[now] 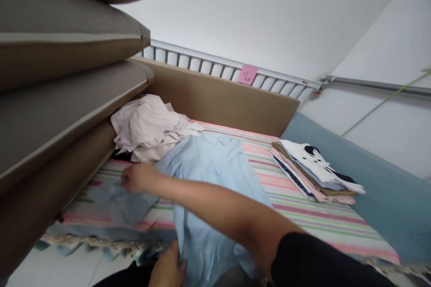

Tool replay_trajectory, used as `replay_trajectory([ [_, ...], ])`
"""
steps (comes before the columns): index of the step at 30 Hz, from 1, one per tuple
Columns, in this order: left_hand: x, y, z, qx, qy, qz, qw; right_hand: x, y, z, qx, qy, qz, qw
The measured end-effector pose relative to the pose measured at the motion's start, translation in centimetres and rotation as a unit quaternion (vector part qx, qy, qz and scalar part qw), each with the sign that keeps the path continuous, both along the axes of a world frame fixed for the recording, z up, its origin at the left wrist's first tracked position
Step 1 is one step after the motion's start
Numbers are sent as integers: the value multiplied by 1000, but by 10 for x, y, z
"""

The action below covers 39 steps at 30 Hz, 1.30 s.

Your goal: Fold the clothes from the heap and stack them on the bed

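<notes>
A light blue collared shirt [210, 161] lies spread on the striped bed cover [303, 215], its collar toward the far side. My left hand [168, 267] is low at the near edge, fingers closed on the shirt's side near the hem. Across the shirt reaches my right arm; my right hand [139, 178] is at the shirt's left side, fingers closed on the sleeve [128, 204]. Motion smears that hand and the sleeve, so the exact grip is unclear. The forearm hides part of the shirt's front.
A heap of crumpled pale clothes [151, 125] lies behind my right hand. To the right is a folded clothes stack [316, 170]. Large brown padded panels [67, 71] rise close on the left. A brown board [218, 92] and white railing with a pink note [247, 74] stand behind.
</notes>
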<state>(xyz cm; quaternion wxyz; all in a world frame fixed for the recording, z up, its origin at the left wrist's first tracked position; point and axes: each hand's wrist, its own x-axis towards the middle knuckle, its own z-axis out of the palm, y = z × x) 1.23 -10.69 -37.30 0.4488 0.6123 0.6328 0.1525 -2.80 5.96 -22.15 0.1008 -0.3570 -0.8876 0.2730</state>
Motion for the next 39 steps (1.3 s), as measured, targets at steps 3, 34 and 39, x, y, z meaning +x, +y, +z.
replay_trajectory([
  [3, 11, -6, 16, 29, -43, -3, 999, 38, 24, 64, -95, 79, -103, 987],
  [34, 178, 7, 99, -15, 45, -137, 989, 350, 45, 168, -99, 481, -398, 775],
  [39, 182, 8, 110, -18, 71, -155, 985, 360, 46, 173, -93, 503, -396, 762],
])
